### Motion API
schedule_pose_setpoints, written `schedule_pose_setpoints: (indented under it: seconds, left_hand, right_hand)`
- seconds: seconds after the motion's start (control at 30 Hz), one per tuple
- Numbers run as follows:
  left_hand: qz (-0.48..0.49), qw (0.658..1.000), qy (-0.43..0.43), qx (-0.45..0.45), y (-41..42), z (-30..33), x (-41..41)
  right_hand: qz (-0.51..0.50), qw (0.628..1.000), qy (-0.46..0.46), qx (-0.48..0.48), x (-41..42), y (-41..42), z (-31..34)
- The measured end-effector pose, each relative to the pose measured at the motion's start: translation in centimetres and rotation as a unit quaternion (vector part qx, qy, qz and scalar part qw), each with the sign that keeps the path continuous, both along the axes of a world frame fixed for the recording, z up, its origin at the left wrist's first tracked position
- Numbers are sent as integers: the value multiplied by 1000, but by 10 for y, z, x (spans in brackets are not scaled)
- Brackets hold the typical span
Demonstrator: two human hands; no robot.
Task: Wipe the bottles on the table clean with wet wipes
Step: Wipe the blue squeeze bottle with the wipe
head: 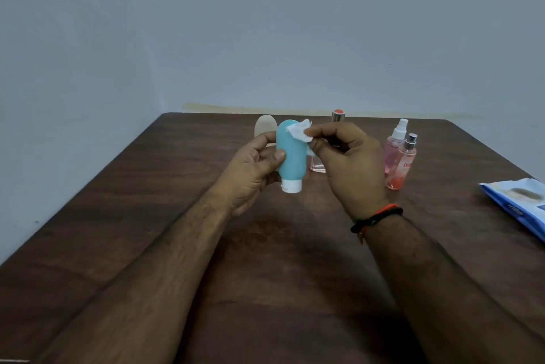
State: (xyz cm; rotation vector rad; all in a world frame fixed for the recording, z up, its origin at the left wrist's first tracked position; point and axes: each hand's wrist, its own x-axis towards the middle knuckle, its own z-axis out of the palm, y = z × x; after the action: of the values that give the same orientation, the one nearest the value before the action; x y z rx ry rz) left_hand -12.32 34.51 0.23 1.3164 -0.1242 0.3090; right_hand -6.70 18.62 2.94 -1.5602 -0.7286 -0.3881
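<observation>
Two hands: both of yours are raised over the brown table (pixel 147 186), meeting at one bottle; every place below is given from your fingers.
Left hand: your left hand (pixel 253 169) grips the teal bottle (pixel 290 154), thumb curled across its front and fingers wrapped behind.
Teal bottle: held clear of the table with its white cap (pixel 291 186) pointing down, just below your left thumb.
Right hand: your right hand (pixel 348 163) pinches a crumpled white wet wipe (pixel 299 131) between thumb and curled fingertips, and a dark and orange wristband (pixel 377 217) circles its wrist.
Wet wipe: pressed on the bottle's rounded upper end, just above your left thumb.
Step in hand: by my reading you are wiping this bottle, working at its top.
Next move: likely draw the wipe down toward the cap, turning the bottle in your left fingers so the hidden back gets covered; keep the grip firm, as a damp bottle may slip.
Wipe packet: a blue packet (pixel 516 207) lies well off to the right of your right hand, at the table edge.
Beyond right fingers: two pink spray bottles (pixel 398 157) stand close together, just right of your knuckles.
Behind right fingers: a small clear bottle (pixel 318 164) and a silver bottle with an orange top (pixel 338 116) are partly hidden.
Behind left fingers: a beige bottle (pixel 264 126) peeks out.
Progress: whether the others are already clean cannot be told.
</observation>
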Motion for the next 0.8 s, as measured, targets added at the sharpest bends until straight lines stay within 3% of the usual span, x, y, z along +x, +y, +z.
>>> schedule_pose_setpoints:
  seconds: [0.1, 0.2, 0.4, 0.53, 0.6, 0.73, 0.8]
  left_hand:
    - [53, 990, -15, 132, -2, -1, 1]
    - [128, 939, -29, 317, -1, 0, -1]
    - [182, 882, -42, 433, 3, 2, -2]
    - [196, 845, -53, 495, 0, 1, -4]
    - [201, 854, -40, 478, -1, 0, -2]
    - [166, 922, -17, 349, -1, 2, 2]
    - [157, 946, 0, 283, -3, 2, 2]
  right_hand:
    - [-9, 999, -33, -10, 5, 1, 7]
    - [-46, 984, -127, -118, 10, -2, 12]
    - [-19, 912, -307, -272, 11, -9, 27]
    - [21, 862, -371, -344, 9, -1, 28]
    - [21, 864, -377, -332, 10, 1, 22]
    - [-28, 945, -283, -159, 13, -3, 9]
    - [-41, 966, -235, -102, 15, -5, 2]
